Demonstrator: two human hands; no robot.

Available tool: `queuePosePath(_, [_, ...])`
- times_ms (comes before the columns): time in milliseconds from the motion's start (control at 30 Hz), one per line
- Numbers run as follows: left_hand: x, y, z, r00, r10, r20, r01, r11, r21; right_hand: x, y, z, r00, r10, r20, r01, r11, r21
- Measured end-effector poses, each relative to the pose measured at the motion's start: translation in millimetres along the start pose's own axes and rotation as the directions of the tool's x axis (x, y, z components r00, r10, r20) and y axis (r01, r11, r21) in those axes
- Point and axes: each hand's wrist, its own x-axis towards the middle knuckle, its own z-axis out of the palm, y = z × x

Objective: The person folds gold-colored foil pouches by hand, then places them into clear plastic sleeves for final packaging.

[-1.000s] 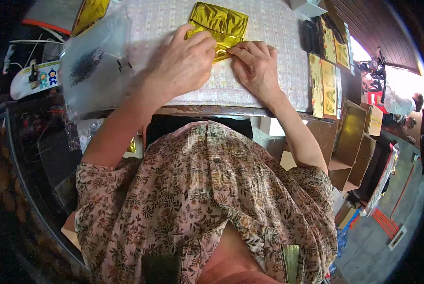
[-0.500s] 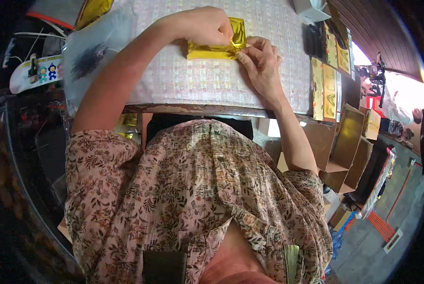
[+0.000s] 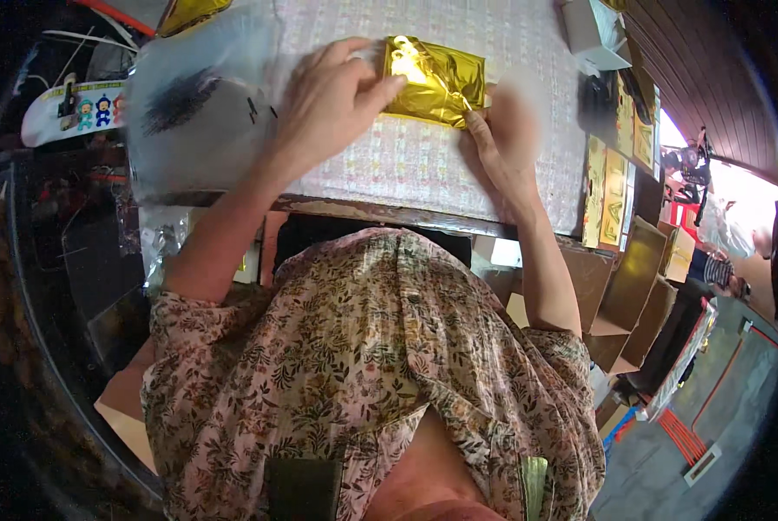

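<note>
A shiny gold foil packet [image 3: 436,80] lies on the pale checked table covering, its surface creased towards the lower right corner. At its left edge is my left hand [image 3: 337,100], fingers apart, with the thumb tip at the foil. My right hand [image 3: 506,135] pinches the packet's lower right side, thumb in front and fingers partly hidden behind. Part of that hand is blurred. Both forearms reach up from below across the table's near edge.
A clear plastic sheet [image 3: 202,143] with a dark patch covers the table's left side. Gold-printed boxes [image 3: 610,187] line the right edge, below a white box [image 3: 595,35]. Open cardboard cartons [image 3: 627,278] stand off the table at right. More gold foil [image 3: 191,12] sits at the far left.
My left hand has come off the packet's right end and moved to its left edge, its fingers opening. More of the packet now shows. My right hand still holds the right side.
</note>
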Motion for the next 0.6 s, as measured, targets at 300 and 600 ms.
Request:
queuePosePath(300, [7,19,14,0.886,0.458,0.071,-0.449,0.812,0.373,2,-12,-2,1.000,0.022,0.005,-0.022,1.000,-0.004])
queuePosePath(600, [17,13,37,0.884,0.404,0.238,-0.467,0.792,0.393,-1,-14,-4,0.998,0.049,0.030,-0.049,0.999,0.005])
